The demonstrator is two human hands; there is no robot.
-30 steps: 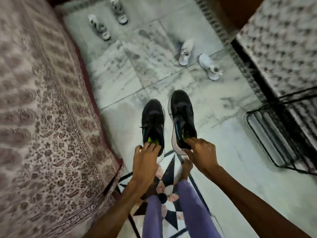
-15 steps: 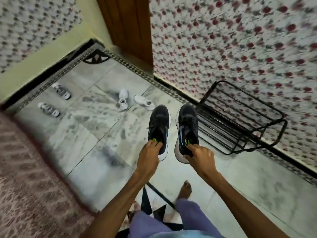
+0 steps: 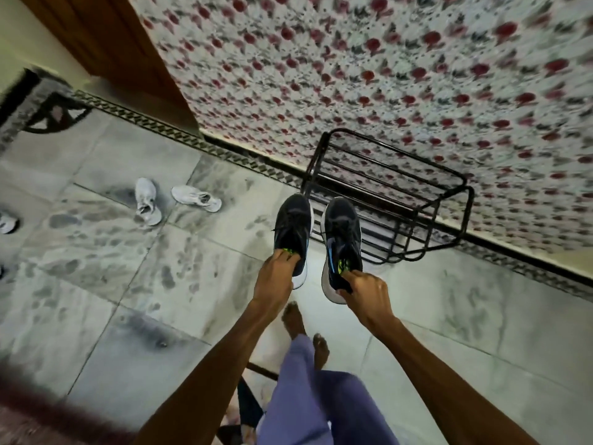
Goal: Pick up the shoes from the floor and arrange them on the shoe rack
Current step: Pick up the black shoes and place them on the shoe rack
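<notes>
two white shoes (image 3: 175,200) lie on the marble floor (image 3: 96,284) at middle left of the frame, one toe-up and one on its side, just beside each other; part of another pale shoe (image 3: 7,222) shows at the far left edge; at centre the left hand (image 3: 274,279) is closed on the heel opening of a black shoe (image 3: 293,229) with a white sole, held off the floor with its toe pointing up the frame; just right of it the right hand (image 3: 365,293) pinches the heel of a second black shoe (image 3: 341,239) with a blue side mark and green lining, the two shoes side by side and close but apart; below them bare feet and purple trousers (image 3: 321,396) stand on the floor; right of centre the black wire shoe rack (image 3: 391,194) sits against the flowered wall cloth (image 3: 385,59), its bars bare, the shoe toes overlapping its left end in the view.
</notes>
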